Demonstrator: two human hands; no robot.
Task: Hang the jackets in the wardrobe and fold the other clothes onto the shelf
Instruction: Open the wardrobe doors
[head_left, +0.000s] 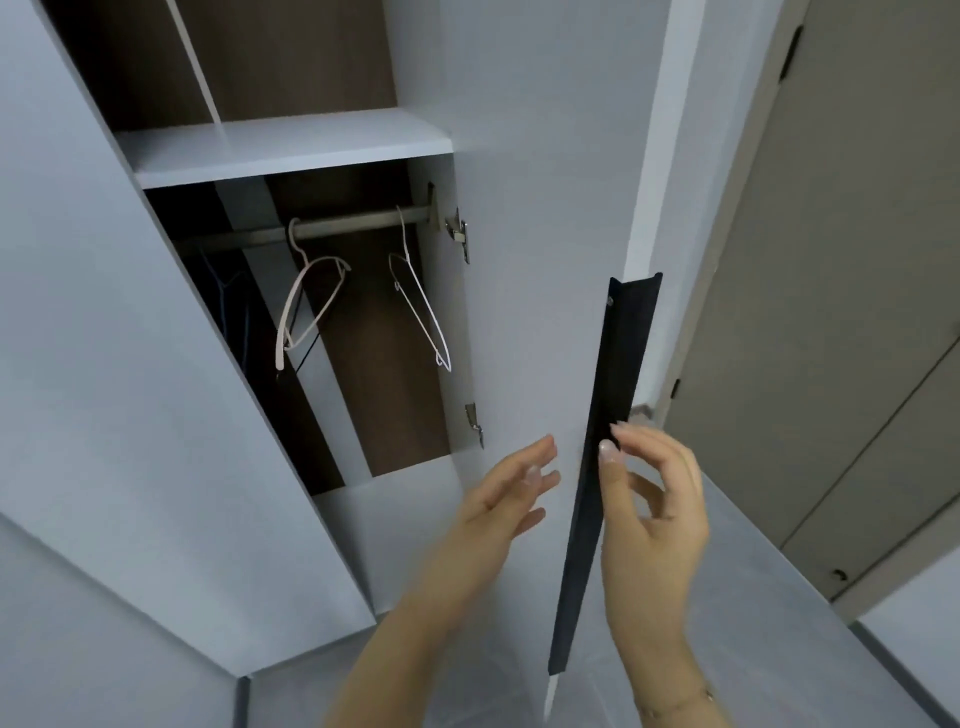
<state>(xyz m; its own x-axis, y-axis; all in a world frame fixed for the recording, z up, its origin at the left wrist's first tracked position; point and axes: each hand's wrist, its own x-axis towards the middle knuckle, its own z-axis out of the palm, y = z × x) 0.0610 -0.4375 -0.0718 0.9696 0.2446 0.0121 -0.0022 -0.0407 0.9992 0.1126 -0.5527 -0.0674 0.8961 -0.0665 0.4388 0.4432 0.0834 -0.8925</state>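
The wardrobe stands open in front of me. Its white shelf (291, 150) is bare, and below it runs a metal rail (358, 226). Two empty pale hangers (306, 306) (421, 306) hang from the rail. My right hand (654, 519) pinches the long black handle (618, 389) on the edge of the right door (530, 260), thumb on its front and fingertips at its far side. My left hand (509, 493) hovers open beside the door's inner face, holding nothing. No jackets or other clothes are in view.
The left wardrobe door (130, 364) swings out towards me on the left. A grey-brown room door (857, 260) fills the right side. Something thin and dark hangs half hidden at the rail's left end (228, 296).
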